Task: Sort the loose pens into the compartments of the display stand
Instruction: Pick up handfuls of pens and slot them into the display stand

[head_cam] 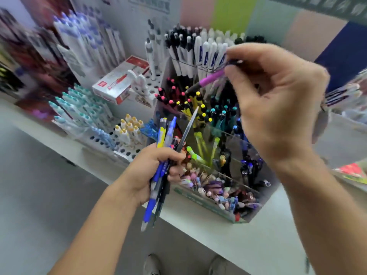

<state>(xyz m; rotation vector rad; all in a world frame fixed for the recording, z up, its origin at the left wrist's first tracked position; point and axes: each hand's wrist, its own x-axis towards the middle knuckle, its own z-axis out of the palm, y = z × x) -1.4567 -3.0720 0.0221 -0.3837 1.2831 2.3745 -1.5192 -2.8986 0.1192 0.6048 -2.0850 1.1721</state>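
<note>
My left hand [153,171] grips a bundle of loose pens [161,161], mostly blue, with one yellow-barrelled and one grey, just in front of the stand's left side. My right hand [272,100] is raised over the stand and pinches a purple pen [210,78] by its upper end, its dark tip pointing down-left toward the yellow-topped pens [195,104]. The clear tiered display stand [228,212] sits on the white shelf, its compartments filled with pink-topped, yellow-topped, teal, green, blue and pastel pens. The frame is motion-blurred.
White perforated pen racks [111,135] with teal, blue and yellow-capped pens stand left of the stand. A red-and-white box [119,80] lies behind them. White pens [200,52] fill the back rows. The shelf edge [198,231] runs diagonally; my shoes show below.
</note>
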